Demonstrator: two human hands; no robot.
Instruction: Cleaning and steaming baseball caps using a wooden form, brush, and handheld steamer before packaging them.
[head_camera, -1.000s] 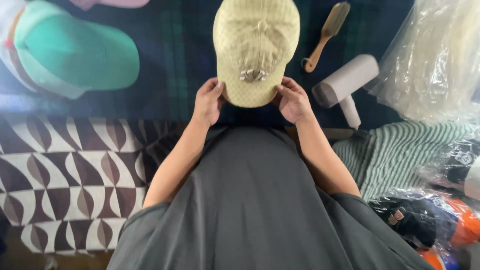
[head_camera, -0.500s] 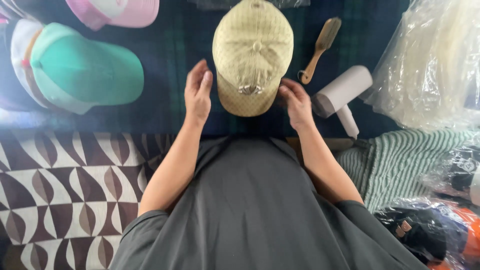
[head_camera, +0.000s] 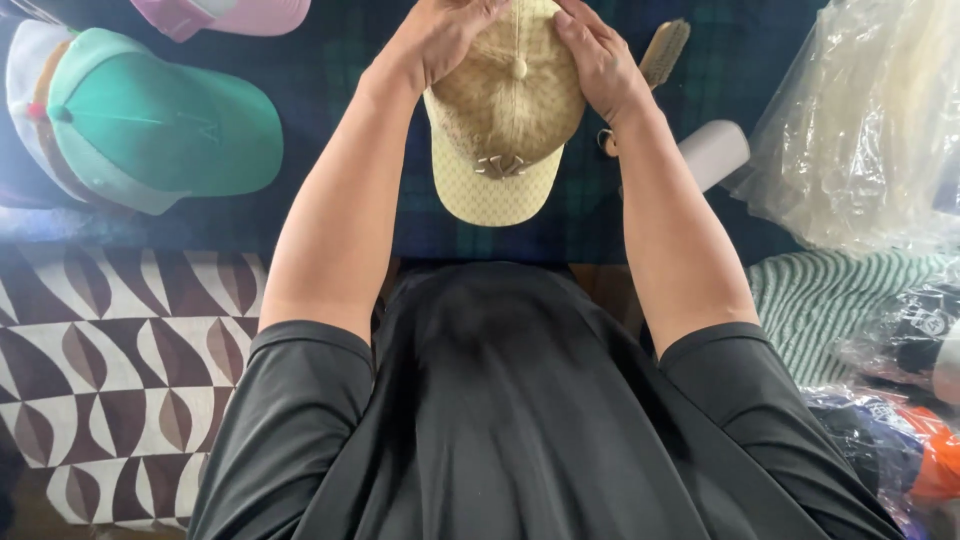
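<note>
— Hands first: what are they doing?

— Both are clamped on the beige cap (head_camera: 505, 120). The left hand (head_camera: 440, 35) grips the crown from the left side, the right hand (head_camera: 598, 62) presses on it from the right, fingers curled over the top. The hands are near each other at the far end of the cap but not touching, as far as I can tell.

— And where is the cap itself?

— Over the dark plaid cloth (head_camera: 330, 90), straight ahead of the person, with its brim pointing back toward the black shirt (head_camera: 500, 420). A small metal ornament sits just above the brim. Whether the cap rests on the cloth or is lifted, I cannot tell.

— What lies around it?

— To the left, well apart, a green cap (head_camera: 165, 125), and beyond it a pink cap (head_camera: 235, 15) at the top edge. To the right, a wooden brush (head_camera: 665, 50) just behind the right hand, and a white cylinder (head_camera: 712, 152) beside the right forearm. Farther right is a clear plastic bag (head_camera: 870, 120), with a striped green cloth (head_camera: 830, 300) below it. A brown and white patterned cloth (head_camera: 110, 380) covers the lower left.
</note>
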